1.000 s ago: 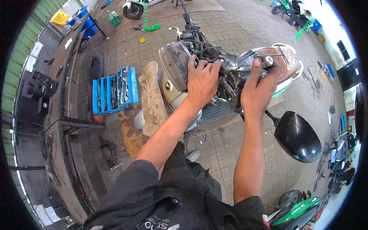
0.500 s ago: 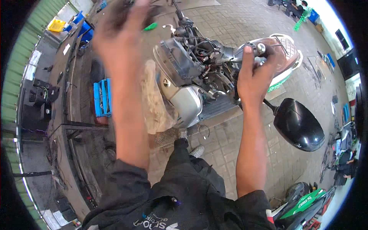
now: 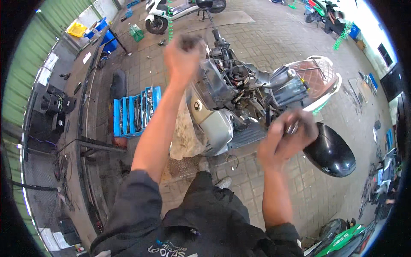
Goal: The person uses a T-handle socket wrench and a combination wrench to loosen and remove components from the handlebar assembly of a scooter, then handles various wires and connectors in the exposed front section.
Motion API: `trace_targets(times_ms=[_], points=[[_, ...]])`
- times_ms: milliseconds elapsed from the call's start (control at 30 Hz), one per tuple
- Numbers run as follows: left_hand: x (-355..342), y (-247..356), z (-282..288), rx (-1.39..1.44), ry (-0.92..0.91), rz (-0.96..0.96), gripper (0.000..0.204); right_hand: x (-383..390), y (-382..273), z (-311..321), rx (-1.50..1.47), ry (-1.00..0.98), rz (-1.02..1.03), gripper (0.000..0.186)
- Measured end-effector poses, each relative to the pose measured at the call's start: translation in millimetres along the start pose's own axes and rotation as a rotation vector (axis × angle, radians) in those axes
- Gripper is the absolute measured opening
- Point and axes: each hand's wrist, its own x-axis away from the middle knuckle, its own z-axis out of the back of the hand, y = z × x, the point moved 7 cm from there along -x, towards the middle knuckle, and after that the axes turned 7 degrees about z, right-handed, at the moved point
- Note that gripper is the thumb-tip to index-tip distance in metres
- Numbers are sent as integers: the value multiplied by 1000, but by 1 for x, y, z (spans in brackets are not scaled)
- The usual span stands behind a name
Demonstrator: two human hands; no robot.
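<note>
A partly stripped scooter (image 3: 216,128) stands in front of me, with its wiring and frame (image 3: 246,85) laid bare behind the front panel. Over its far left side, near the handlebar, is my left hand (image 3: 182,60), smeared by motion. Something dark shows at its fingers, too blurred to name. My right hand (image 3: 284,139) is beside the black mirror (image 3: 332,152), its fingers curled in. A small shiny metal piece shows between them; its kind is unclear. A stained cloth (image 3: 184,135) hangs by the front panel.
A blue toolbox (image 3: 116,118) with several tools sits open on the left, beside a dark workbench (image 3: 81,141). Another white scooter (image 3: 184,9) stands at the back. Green vehicle parts (image 3: 342,240) lie lower right. A person (image 3: 334,23) sits far right.
My left hand has come right and down toward the scooter. My right hand has dropped nearer to me, beside the mirror. The view has shifted, showing more of the toolbox and back scooter.
</note>
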Motion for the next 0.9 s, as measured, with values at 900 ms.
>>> trace_targets(times_ms=[900], points=[[173,73,3,719,-2032,-62,20,184,-39,15,-968,-259,-1385,60]])
